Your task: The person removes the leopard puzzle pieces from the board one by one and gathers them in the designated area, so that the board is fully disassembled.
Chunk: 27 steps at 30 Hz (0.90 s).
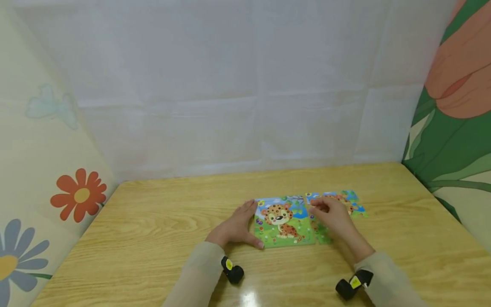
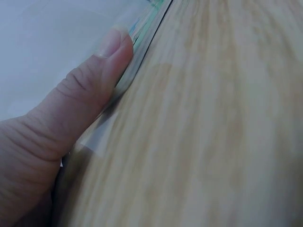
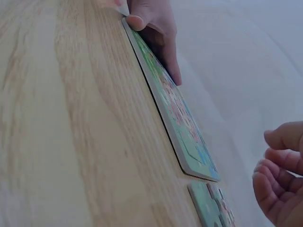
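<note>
In the head view, a square leopard jigsaw puzzle [image 1: 281,228] lies flat on the table, its picture facing up. My left hand [image 1: 235,228] rests along its left edge, thumb and fingers spread apart. In the left wrist view that thumb [image 2: 87,85] touches the puzzle's side. Right of the square, loose jigsaw pieces [image 1: 322,234] lie with more of the same picture. My right hand [image 1: 337,219] hovers over these, its fingers loosely curled. Nothing shows between those fingers [image 3: 284,142] in the right wrist view, though the palm is partly out of frame.
The wooden table [image 1: 153,238] extends around the puzzle on all sides. A white cloth backdrop [image 1: 238,94] hangs behind the table's far edge. Flower-printed panels flank it, the left one bearing a red flower [image 1: 80,195]. Each sleeve carries a black wrist camera [image 1: 233,271].
</note>
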Tool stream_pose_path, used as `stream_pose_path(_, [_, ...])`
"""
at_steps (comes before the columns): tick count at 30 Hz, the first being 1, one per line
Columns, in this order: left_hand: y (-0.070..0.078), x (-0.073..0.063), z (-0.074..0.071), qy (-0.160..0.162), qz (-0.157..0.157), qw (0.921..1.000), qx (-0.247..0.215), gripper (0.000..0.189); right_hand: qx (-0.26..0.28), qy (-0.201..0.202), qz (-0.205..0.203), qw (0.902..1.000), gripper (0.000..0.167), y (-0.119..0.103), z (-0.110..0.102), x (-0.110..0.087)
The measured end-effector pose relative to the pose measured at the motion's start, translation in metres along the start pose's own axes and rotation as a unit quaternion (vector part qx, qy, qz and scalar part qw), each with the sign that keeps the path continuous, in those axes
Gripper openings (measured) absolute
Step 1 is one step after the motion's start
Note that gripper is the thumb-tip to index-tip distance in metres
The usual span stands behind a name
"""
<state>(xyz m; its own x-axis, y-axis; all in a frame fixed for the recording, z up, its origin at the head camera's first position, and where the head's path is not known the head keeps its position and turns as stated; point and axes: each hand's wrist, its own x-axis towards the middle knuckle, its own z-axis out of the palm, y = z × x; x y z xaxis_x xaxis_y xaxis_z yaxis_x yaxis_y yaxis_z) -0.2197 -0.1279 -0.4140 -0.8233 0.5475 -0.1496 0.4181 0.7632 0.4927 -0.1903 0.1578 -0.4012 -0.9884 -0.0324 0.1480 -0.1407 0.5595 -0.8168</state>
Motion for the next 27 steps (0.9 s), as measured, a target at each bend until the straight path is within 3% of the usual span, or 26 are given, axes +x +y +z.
stream_pose_path(7, [0.000,0.000,0.001,0.001,-0.001,1.0000,-0.004,0.124,0.043,-0.070,-0.045,0.9956,0.030,0.001,0.012,0.002])
stream_pose_path(16, [0.000,0.001,0.002,0.003,-0.007,1.0000,-0.002,0.123,0.038,-0.164,-0.126,0.9777,0.044,0.002,0.028,0.002])
stream_pose_path(27, [0.002,0.000,0.002,0.007,-0.011,0.9999,0.002,0.123,-0.030,-0.197,-0.099,0.9749,0.043,-0.007,0.039,0.003])
